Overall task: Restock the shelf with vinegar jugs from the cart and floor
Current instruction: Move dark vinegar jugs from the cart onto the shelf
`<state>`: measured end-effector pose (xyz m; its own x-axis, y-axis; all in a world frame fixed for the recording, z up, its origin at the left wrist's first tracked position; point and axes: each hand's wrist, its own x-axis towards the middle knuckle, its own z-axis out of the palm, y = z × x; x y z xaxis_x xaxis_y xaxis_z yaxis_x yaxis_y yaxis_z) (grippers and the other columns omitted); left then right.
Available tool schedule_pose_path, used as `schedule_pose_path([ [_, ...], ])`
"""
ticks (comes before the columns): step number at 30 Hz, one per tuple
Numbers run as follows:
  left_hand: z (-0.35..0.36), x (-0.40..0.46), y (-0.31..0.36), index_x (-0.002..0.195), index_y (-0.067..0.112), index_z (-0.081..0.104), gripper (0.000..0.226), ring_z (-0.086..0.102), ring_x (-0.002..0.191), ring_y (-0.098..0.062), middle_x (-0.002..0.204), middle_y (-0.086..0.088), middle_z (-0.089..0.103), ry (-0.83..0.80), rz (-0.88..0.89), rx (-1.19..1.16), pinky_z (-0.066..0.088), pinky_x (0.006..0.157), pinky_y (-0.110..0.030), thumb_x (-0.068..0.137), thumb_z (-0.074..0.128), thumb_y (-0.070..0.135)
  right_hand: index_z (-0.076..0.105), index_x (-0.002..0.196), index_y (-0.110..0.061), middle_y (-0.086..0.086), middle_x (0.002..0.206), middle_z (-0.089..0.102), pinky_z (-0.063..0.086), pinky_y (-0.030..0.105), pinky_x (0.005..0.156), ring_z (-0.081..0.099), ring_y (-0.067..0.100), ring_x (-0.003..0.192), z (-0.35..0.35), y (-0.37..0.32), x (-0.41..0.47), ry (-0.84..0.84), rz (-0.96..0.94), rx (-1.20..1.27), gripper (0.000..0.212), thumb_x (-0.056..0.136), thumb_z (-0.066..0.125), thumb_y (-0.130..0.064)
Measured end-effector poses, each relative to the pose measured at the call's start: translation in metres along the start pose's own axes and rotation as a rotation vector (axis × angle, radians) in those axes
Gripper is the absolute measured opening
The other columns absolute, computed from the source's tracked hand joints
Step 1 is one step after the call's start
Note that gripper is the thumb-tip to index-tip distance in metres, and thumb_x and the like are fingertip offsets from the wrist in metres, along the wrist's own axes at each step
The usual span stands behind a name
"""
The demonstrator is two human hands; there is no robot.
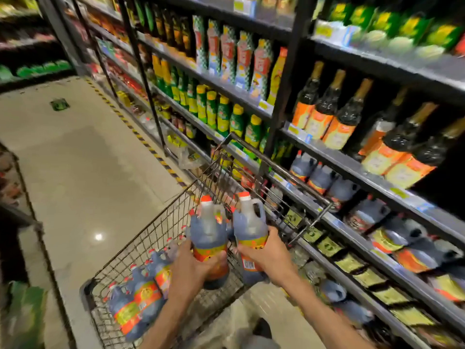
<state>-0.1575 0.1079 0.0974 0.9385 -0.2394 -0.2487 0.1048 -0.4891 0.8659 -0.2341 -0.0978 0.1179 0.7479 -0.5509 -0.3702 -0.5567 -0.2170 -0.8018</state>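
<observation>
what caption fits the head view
Each hand, left and right, holds a vinegar jug above the cart.

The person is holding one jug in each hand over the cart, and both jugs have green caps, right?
Not quite. The left hand and right hand each hold a jug over the cart, but the head view shows the left jug has a red cap and the right jug a white one.

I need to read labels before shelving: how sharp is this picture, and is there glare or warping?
Head view: motion blur smears the shelf goods at right and the cart jugs; the two held jugs, left and right, are clearer, label text unreadable; a light glints off the floor; wide-angle bending tilts the uprights.
</observation>
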Motion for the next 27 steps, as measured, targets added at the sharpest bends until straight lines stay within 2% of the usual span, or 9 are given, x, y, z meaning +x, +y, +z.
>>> schedule_pose_path([
  [4,0.040,-0.018,0.045,0.118,0.033,0.061,0.066,0.069,0.087,-0.004,0.103,0.011,0.073,-0.107,0.122,-0.008,0.057,0.077,-0.031,0.063,0.094,0.051,0.048,0.116,-0.031,-0.007,0.114,0.068,0.060,0.037,0.082,0.068,0.012,0.095,-0.066,0.017,-0.030,0.102,-0.026,0.069,0.068,0.067,0.094,-0.042],
  [7,0.077,-0.037,0.077,0.119,0.038,0.061,0.074,0.071,0.096,-0.006,0.110,0.013,0.073,-0.227,0.162,-0.052,0.060,0.084,-0.039,0.056,0.090,0.064,0.049,0.101,-0.037,-0.014,0.100,0.067,0.058,0.025,0.072,0.065,0.001,0.084,-0.116,0.033,-0.057,0.180,-0.060,0.114,0.049,0.076,0.091,-0.033],
  [11,0.141,-0.068,0.117,0.117,0.030,0.061,0.087,0.072,0.090,-0.002,0.106,0.010,0.074,-0.337,0.196,-0.071,0.061,0.083,-0.037,0.042,0.087,0.066,0.051,0.106,-0.041,-0.017,0.108,0.068,0.059,0.046,0.088,0.070,0.013,0.101,-0.183,0.071,-0.089,0.283,-0.071,0.153,0.053,0.071,0.091,-0.042],
  [13,0.177,-0.091,0.138,0.115,0.032,0.059,0.078,0.068,0.081,0.010,0.103,0.013,0.072,-0.389,0.215,-0.068,0.057,0.070,-0.020,0.050,0.095,0.056,0.052,0.112,-0.045,-0.020,0.111,0.069,0.060,0.041,0.089,0.069,0.002,0.102,-0.218,0.090,-0.105,0.350,-0.081,0.186,0.060,0.068,0.092,-0.045],
  [16,0.233,-0.124,0.166,0.116,0.028,0.056,0.061,0.061,0.068,0.021,0.094,0.021,0.064,-0.450,0.254,-0.045,0.050,0.057,-0.008,0.068,0.094,0.025,0.046,0.116,-0.040,-0.026,0.107,0.063,0.055,0.017,0.077,0.063,-0.012,0.091,-0.272,0.121,-0.129,0.407,-0.062,0.217,0.065,0.071,0.093,-0.037],
  [19,0.285,-0.158,0.191,0.118,0.024,0.054,0.063,0.063,0.067,0.014,0.092,0.022,0.062,-0.483,0.311,-0.032,0.047,0.057,-0.004,0.069,0.093,0.017,0.046,0.123,-0.031,-0.015,0.111,0.067,0.060,0.031,0.081,0.067,-0.003,0.092,-0.325,0.157,-0.147,0.480,-0.034,0.217,0.076,0.064,0.092,-0.047],
  [22,0.334,-0.183,0.210,0.117,0.029,0.057,0.066,0.062,0.081,0.009,0.095,0.023,0.064,-0.541,0.358,-0.007,0.049,0.061,-0.008,0.063,0.095,0.034,0.047,0.121,-0.034,-0.015,0.110,0.068,0.060,0.037,0.084,0.068,0.001,0.095,-0.372,0.189,-0.166,0.559,0.004,0.230,0.075,0.063,0.092,-0.049],
  [25,0.374,-0.201,0.226,0.111,0.035,0.062,0.079,0.072,0.091,-0.006,0.099,0.013,0.075,-0.608,0.359,-0.001,0.059,0.079,-0.030,0.046,0.093,0.066,0.048,0.119,-0.035,-0.017,0.109,0.070,0.060,0.036,0.083,0.069,0.000,0.095,-0.411,0.215,-0.189,0.641,0.041,0.256,0.076,0.061,0.092,-0.056],
  [27,0.398,-0.216,0.242,0.111,0.036,0.061,0.081,0.073,0.092,-0.007,0.102,0.011,0.075,-0.665,0.387,0.009,0.060,0.084,-0.038,0.045,0.087,0.074,0.050,0.121,-0.033,-0.014,0.109,0.072,0.061,0.040,0.084,0.071,0.002,0.095,-0.433,0.231,-0.202,0.693,0.062,0.278,0.079,0.058,0.090,-0.059],
])
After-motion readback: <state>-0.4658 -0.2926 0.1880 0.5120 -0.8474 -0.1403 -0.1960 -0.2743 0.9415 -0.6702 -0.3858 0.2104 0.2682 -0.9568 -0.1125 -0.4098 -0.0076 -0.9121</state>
